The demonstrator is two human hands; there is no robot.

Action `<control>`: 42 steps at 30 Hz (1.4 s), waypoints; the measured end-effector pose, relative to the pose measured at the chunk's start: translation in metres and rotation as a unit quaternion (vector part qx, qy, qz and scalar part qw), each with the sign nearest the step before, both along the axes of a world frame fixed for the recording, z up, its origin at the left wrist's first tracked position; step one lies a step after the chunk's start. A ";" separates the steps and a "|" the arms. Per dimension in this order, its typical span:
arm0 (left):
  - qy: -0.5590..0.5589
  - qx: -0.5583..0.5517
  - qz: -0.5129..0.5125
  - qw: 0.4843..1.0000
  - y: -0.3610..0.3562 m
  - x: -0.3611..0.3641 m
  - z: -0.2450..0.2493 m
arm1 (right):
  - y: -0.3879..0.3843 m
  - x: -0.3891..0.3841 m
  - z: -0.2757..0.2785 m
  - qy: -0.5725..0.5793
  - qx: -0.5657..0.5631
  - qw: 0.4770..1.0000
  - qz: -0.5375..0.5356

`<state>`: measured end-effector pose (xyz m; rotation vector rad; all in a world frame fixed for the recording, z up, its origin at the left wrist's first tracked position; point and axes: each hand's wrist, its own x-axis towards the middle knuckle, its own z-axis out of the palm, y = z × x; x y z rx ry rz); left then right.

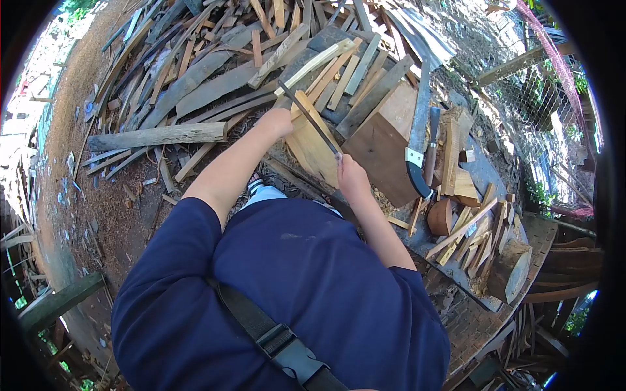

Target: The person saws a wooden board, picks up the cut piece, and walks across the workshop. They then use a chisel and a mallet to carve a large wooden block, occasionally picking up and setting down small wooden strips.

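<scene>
My right hand (354,177) is closed around the near end of a long, thin dark metal blade (315,125). The blade slants up and left across a pale wooden board (313,151), its far end close to a light wood strip (319,65). My left hand (276,122) is closed at the left of the blade, against a small piece of light wood (298,117); its fingertips are partly hidden. To the right of my right hand lies a brown board (383,159). Beyond that is a handsaw (417,140) with a black and white handle.
Several cut wood strips (355,78) lie ahead, before a large scrap heap (202,72). At right are a dark long-handled tool (432,146), a rounded wood block (440,217), small offcuts (476,238) and a thick block (510,270). A log (160,137) lies left.
</scene>
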<state>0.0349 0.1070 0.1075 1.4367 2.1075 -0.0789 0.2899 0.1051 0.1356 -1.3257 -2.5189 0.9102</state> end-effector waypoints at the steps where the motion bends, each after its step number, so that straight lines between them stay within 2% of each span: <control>1: -0.002 -0.008 0.009 1.000 0.000 0.002 0.003 | 0.000 0.000 -0.001 -0.012 0.005 1.000 0.001; 8: 0.010 -0.006 0.012 1.000 0.000 0.002 -0.005 | -0.006 0.000 0.003 -0.036 0.095 0.995 0.012; 13: 0.000 0.030 0.017 0.999 -0.001 0.000 -0.007 | -0.011 0.001 0.008 -0.029 0.108 0.994 0.011; 24: -0.003 0.027 0.026 0.999 -0.002 0.002 -0.001 | -0.014 0.009 0.006 -0.031 0.110 0.993 0.024; 26: -0.005 0.031 0.027 0.999 -0.002 0.002 -0.005 | -0.015 0.010 0.006 -0.024 0.164 0.985 0.047; 29: 0.001 0.026 0.019 0.999 -0.001 0.001 -0.006 | -0.018 0.011 0.011 -0.031 0.129 0.990 0.047; 42: 0.010 0.021 -0.006 1.000 0.000 0.000 -0.008 | -0.018 0.011 0.013 -0.040 0.127 0.990 0.046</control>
